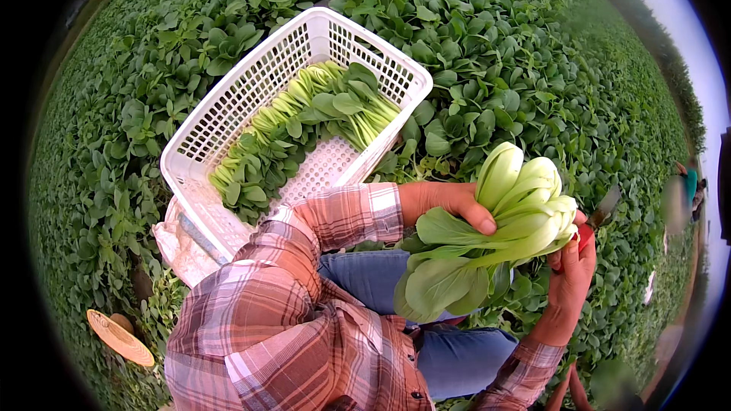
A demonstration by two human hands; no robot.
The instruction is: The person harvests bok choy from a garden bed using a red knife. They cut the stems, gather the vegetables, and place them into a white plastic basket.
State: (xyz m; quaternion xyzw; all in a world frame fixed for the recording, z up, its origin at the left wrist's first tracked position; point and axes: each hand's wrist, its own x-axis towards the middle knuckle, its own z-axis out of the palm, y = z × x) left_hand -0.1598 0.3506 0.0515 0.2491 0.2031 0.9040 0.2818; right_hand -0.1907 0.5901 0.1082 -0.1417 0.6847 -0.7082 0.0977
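My left hand (462,205) is closed around a bunch of bok choy (514,205), its thumb over the pale stalks. The leaves hang toward my lap and the bases point up and to the right. At the bases my right hand (577,262) grips the red handle of a knife (586,235), whose blade sticks out beyond the fingers. Its thumb is against the stalk ends. To the left stands a white perforated plastic crate (257,77). Inside lie rows of bok choy (297,108), pale bases along the far left wall, with more along the right wall.
Dense leafy plants (485,57) surround the crate and my legs. A whitish sack (185,240) lies by the crate's near left corner. A straw hat (121,335) is at the lower left. Another person (690,185) is far off at the right edge.
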